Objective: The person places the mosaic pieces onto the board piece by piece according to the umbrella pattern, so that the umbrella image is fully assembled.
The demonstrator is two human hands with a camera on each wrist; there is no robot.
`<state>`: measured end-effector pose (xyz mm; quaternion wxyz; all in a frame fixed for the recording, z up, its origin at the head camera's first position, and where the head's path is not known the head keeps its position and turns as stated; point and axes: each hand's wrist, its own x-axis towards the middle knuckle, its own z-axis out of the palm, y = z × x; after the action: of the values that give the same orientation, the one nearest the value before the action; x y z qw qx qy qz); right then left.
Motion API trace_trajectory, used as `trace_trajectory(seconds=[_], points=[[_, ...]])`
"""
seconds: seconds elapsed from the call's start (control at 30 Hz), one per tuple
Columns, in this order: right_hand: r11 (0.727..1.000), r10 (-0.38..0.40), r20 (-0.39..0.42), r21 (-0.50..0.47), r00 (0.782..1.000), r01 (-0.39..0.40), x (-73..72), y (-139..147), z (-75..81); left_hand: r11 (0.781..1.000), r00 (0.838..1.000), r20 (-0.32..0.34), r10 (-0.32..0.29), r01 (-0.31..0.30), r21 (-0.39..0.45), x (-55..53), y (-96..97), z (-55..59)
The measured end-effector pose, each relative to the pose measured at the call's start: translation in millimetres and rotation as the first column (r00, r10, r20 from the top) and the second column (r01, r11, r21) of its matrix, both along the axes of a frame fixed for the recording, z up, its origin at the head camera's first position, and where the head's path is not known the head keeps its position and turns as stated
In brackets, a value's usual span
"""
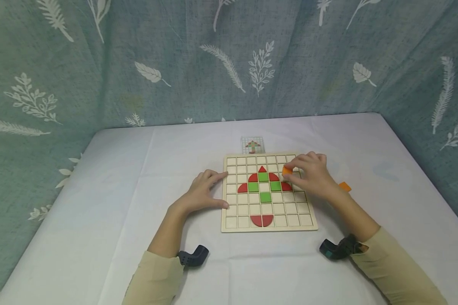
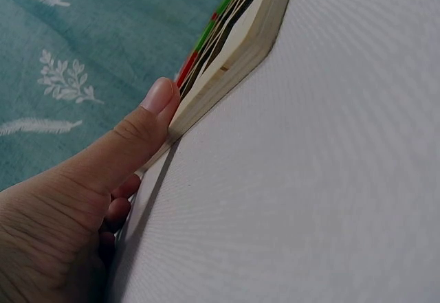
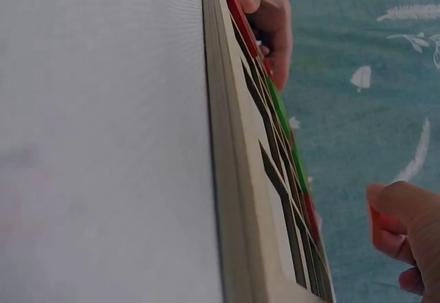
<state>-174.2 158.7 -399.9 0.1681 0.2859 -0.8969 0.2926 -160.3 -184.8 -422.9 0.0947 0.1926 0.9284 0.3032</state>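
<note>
A wooden grid board (image 1: 236, 210) lies flat on the table, with green squares (image 1: 265, 197) and red pieces (image 1: 267, 220) set in its cells. My right hand (image 1: 312, 174) pinches an orange square tile (image 1: 287, 170) between thumb and fingers over the board's right side. In the right wrist view the tile (image 3: 377, 229) shows above the board surface. With thumb and fingers spread, my left hand (image 1: 202, 192) touches the board's left edge. The left wrist view has that thumb (image 2: 148, 117) against the board's side.
A small pattern card (image 1: 252, 145) lies behind the board, its near edge close to the board's far edge. Another orange piece (image 1: 345, 187) rests on the white cloth to the right, beside my right forearm. A leaf-patterned curtain (image 1: 198, 84) hangs behind the table.
</note>
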Motion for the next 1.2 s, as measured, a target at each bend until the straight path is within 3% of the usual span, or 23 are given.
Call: trace_trajectory(seconds=[0.3, 0.73, 1.2], points=[[0.999, 0.038, -0.008, 0.0, 0.999, -0.038, -1.7, -16.4, 0.7, 1.0, 1.0, 0.0, 0.005, -0.005, 0.003, -0.2, -0.4, 1.1], [0.992, 0.106, -0.012, 0.076, 0.994, -0.105, 1.1, -39.3, -8.9, 1.0, 1.0, -0.021, 0.005, -0.005, 0.003, 0.9, 0.4, 0.7], [0.984, 0.154, 0.048, 0.087, 0.987, -0.157, 3.3, -48.8, -20.0, 1.0, 1.0, -0.017, 0.006, -0.006, -0.007, 0.2, 0.2, -0.8]])
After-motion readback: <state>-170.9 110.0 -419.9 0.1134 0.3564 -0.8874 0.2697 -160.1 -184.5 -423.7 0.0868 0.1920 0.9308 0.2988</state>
